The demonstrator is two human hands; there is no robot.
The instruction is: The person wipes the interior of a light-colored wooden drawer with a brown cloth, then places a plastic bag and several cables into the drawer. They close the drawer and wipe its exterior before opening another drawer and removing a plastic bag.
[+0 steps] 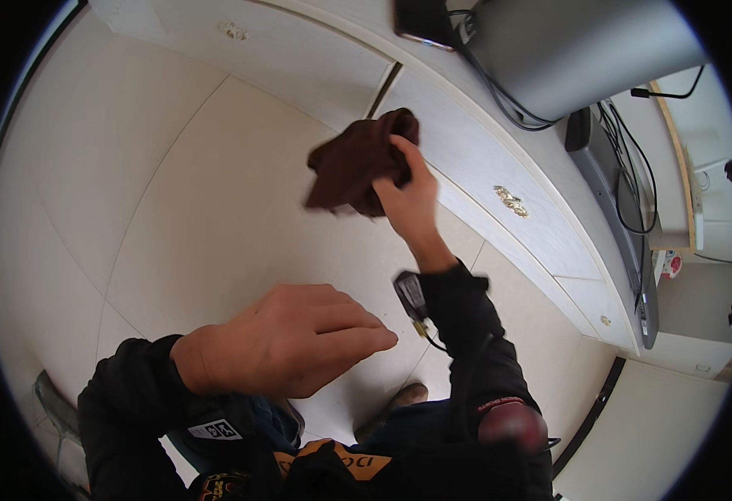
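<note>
A dark brown cloth (358,163) hangs bunched and folded in my right hand (410,200), its lower-left edge blurred by motion. My thumb and fingers grip it from the right side, in front of the white drawers. Lower down and to the left, my left hand (287,338) hovers over the floor with its back turned up. Its fingers are stretched out side by side toward the right, and nothing shows in them. The thumb and palm of that hand are hidden. The two hands are apart.
White cabinet drawers (474,159) with an ornate metal handle (511,201) run along the right. On their top stand a large grey cylinder (575,50), a phone (424,22), black cables and a long grey bar-shaped device (612,192). Pale tiled floor (191,209) lies below; a shoe (399,405) shows beneath me.
</note>
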